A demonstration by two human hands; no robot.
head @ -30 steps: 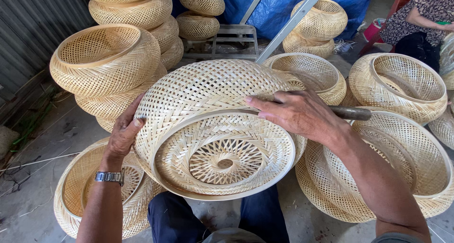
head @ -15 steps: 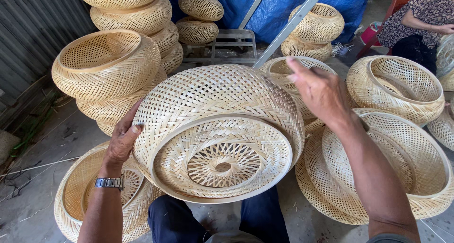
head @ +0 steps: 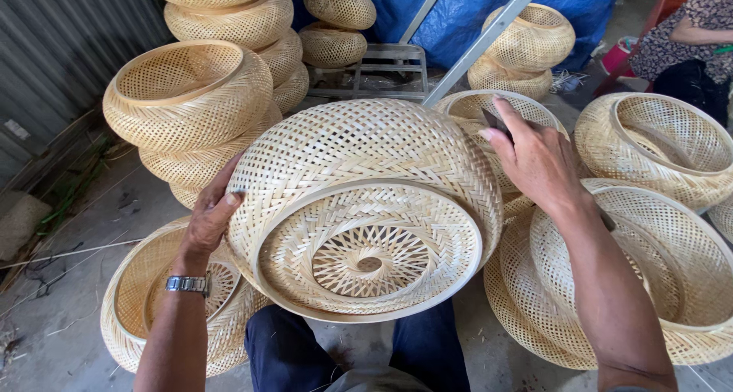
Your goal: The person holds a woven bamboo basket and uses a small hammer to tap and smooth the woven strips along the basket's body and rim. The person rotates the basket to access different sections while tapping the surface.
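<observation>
Woven basket (head: 366, 170) between hands, left hand (head: 210, 212) gripping its side, right hand (head: 534, 159) possibly closed on a dark tool

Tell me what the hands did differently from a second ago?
The right hand lifted off the top of the woven basket with its dark tool and now hovers beside the far edge. The left hand kept its grip on the basket's left side; the basket stayed tilted on the lap.

Left hand (head: 212, 216) curled, gripping; right hand (head: 534, 159) raised, fingers bent
</observation>
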